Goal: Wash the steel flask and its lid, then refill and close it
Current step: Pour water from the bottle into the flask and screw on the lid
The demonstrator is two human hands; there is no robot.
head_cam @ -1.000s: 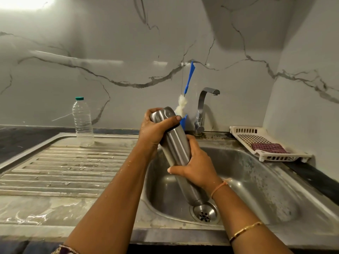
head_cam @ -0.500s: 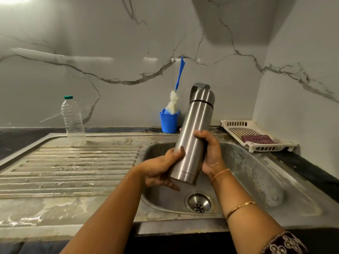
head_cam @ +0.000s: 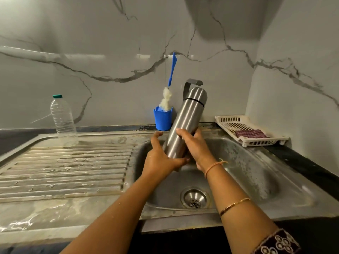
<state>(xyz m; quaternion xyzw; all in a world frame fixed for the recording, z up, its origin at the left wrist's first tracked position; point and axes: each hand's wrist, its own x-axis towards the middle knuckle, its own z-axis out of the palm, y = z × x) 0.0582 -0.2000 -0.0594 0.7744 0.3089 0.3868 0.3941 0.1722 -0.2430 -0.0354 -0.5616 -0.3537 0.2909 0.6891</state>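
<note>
The steel flask [head_cam: 185, 121] stands tilted over the sink basin [head_cam: 247, 167], its rounded lid [head_cam: 197, 95] on top and leaning to the right, towards the tap [head_cam: 192, 83]. My right hand [head_cam: 194, 145] grips the flask's lower body with fingers curled round it. At the flask's base is my left hand [head_cam: 161, 158], thumb across the bottom and fingers spread along the left side.
A blue cup [head_cam: 162, 118] with a blue-handled bottle brush [head_cam: 169, 88] stands behind the basin. A clear plastic bottle [head_cam: 63, 120] is on the ribbed drainboard [head_cam: 64, 171] at the left. A white tray [head_cam: 253, 142] with a checked cloth [head_cam: 250, 133] sits at the right. The drain [head_cam: 194, 197] is below my hands.
The flask has turned from upside down, base near the drain, to upright with the lid on top. My left hand has moved from the top end to the base.
</note>
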